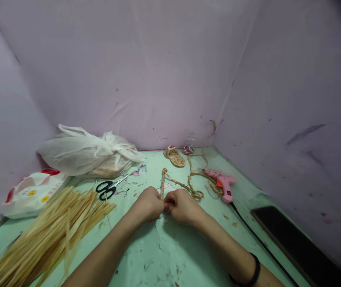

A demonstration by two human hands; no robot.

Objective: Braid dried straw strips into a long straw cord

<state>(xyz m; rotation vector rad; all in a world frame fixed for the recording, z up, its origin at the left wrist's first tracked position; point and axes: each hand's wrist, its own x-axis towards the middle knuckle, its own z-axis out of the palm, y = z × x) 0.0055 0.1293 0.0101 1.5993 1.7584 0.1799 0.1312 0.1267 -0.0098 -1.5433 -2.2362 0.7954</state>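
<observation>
My left hand [151,204] and my right hand [180,206] meet near the middle of the green table. Both are closed, fingers pinched on the near end of a braided straw cord [163,183]. From there the cord runs away from me to a small bend, then trails right in loose loops toward a pink glue gun [225,184]. The fingertips partly hide the cord's end. Beyond the hands lies a small woven straw slipper shape [174,156] with red and white beads at one end.
At left lie a bundle of straw strips [47,235], black-handled scissors [109,188], a tied white plastic bag [89,153] and a white printed packet [34,194]. A small bag of beads [188,149] sits at the back. A dark flat slab [296,241] and the gun's cable [257,235] are at right.
</observation>
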